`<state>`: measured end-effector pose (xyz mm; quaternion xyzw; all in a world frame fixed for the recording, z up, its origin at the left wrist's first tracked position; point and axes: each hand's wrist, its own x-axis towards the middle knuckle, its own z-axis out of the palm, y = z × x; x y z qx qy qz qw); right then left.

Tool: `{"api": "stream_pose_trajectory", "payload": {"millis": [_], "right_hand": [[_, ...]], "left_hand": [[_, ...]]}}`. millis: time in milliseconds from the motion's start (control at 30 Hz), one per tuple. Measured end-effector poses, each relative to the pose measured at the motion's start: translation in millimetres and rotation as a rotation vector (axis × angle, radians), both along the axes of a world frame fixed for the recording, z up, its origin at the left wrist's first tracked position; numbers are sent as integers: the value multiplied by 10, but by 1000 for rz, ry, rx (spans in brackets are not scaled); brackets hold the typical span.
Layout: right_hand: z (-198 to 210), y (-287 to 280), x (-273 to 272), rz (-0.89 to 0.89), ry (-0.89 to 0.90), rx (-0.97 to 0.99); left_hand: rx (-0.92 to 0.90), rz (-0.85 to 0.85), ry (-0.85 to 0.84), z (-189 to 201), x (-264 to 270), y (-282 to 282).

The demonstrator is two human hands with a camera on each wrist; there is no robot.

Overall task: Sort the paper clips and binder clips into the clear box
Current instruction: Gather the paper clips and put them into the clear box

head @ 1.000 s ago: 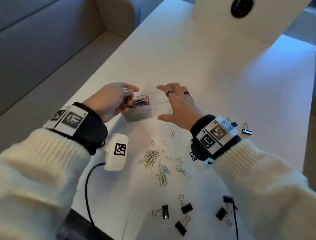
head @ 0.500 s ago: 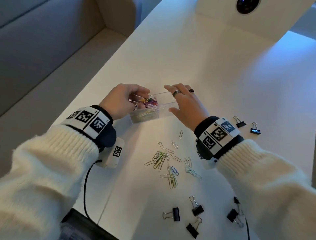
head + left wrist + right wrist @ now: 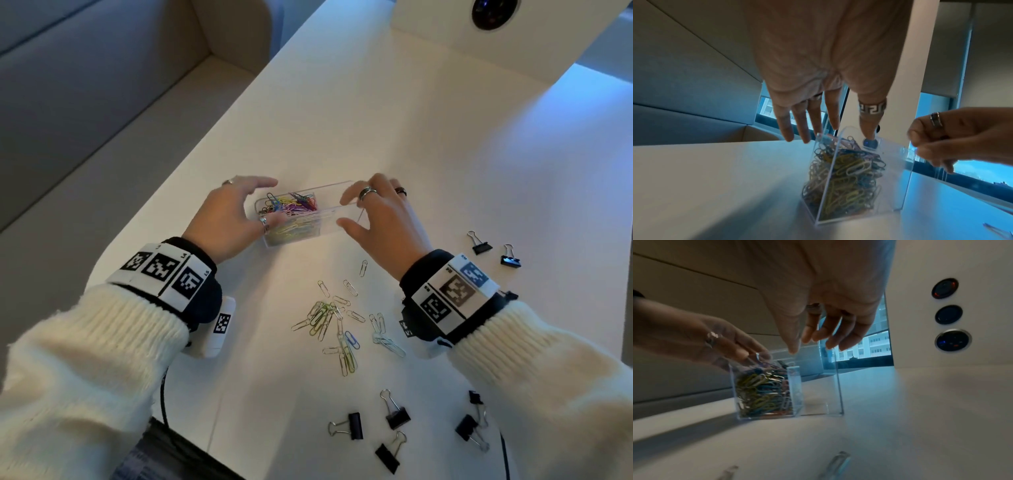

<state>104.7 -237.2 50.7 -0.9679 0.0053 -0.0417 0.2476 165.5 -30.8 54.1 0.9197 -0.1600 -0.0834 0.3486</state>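
Observation:
The clear box [image 3: 330, 219] stands flat on the white table [image 3: 376, 120]. Its left compartment is packed with coloured paper clips [image 3: 291, 207]; the right compartment looks empty. My left hand [image 3: 265, 202] is at the box's left end with straight, spread fingers, its thumb at the near rim [image 3: 869, 139]. My right hand [image 3: 342, 210] arches loosely over the right end, thumb by the near wall; I cannot tell if it touches. Loose paper clips [image 3: 339, 322] lie nearer me. Black binder clips [image 3: 397, 414] are near the front edge, two more [image 3: 479, 245] at the right.
A grey sofa [image 3: 68, 102] runs along the table's left side. A white panel with a dark round port [image 3: 489, 13] stands at the far end. A black cable [image 3: 164, 394] hangs off the front left edge.
The box was tilted between both hands a second ago; now it rests level on the table. My left fingers have straightened and spread away from it.

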Motion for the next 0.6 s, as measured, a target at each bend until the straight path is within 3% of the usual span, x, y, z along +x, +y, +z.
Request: {"api": "stream_pose_trajectory", "payload": {"millis": [200,367,500,600], "right_hand": [[-35,202,-77,-49,321,257],[41,346,-9,-133,371,498],[55,335,90,-121,343,452],[62,287,191,-52,315,360]], "left_hand": [[-78,89,21,-103,-159,-45],[-199,126,69,-133,-387,-122],[-308,30,132,-114,-509,-104],[-290,62,60,-109,-370,-31]]}}
